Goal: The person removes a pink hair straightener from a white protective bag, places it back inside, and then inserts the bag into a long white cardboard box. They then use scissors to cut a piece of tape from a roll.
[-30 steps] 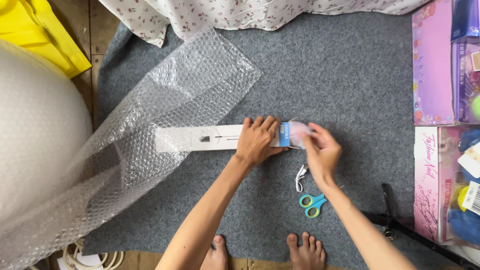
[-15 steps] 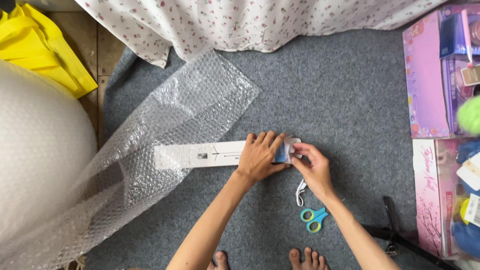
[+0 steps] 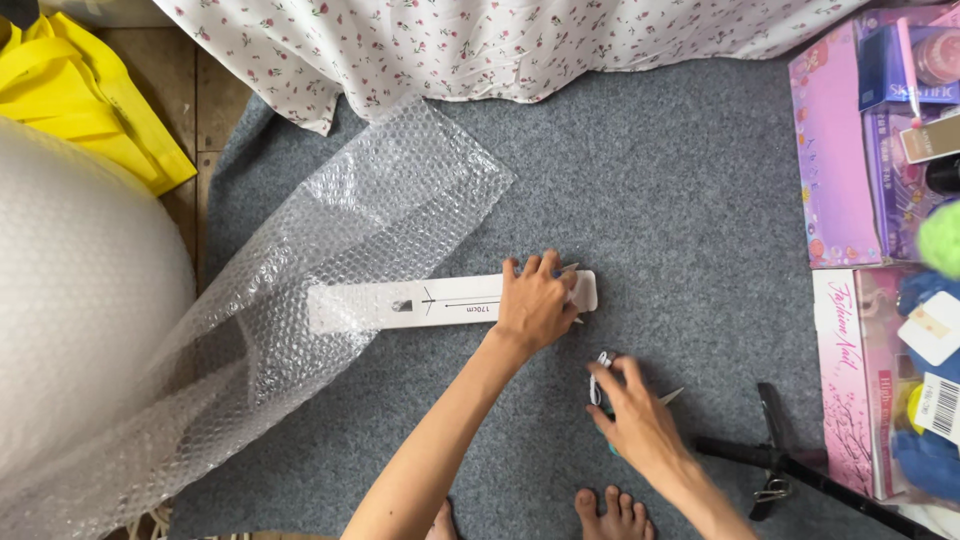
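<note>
A long, narrow white box (image 3: 440,300) lies across the grey carpet (image 3: 680,180), its left end resting on a sheet of clear bubble wrap (image 3: 370,220). My left hand (image 3: 535,305) lies over the box's right end and holds it down, fingers spread across it. My right hand (image 3: 635,415) is lower on the carpet, closed over a pair of scissors (image 3: 672,395); only a blade tip shows to the right of the fingers. A small white loop (image 3: 602,365) sits by my right fingertips.
A big roll of bubble wrap (image 3: 80,300) fills the left side, with a yellow bag (image 3: 90,90) behind it. Floral cloth (image 3: 500,40) hangs along the top. Pink toy boxes (image 3: 835,150) line the right edge. A black stand leg (image 3: 790,465) and my toes (image 3: 610,510) are at the bottom.
My right hand has left the box's right end and dropped down onto the scissors. My left hand has stayed on the box. The camera view has shifted slightly.
</note>
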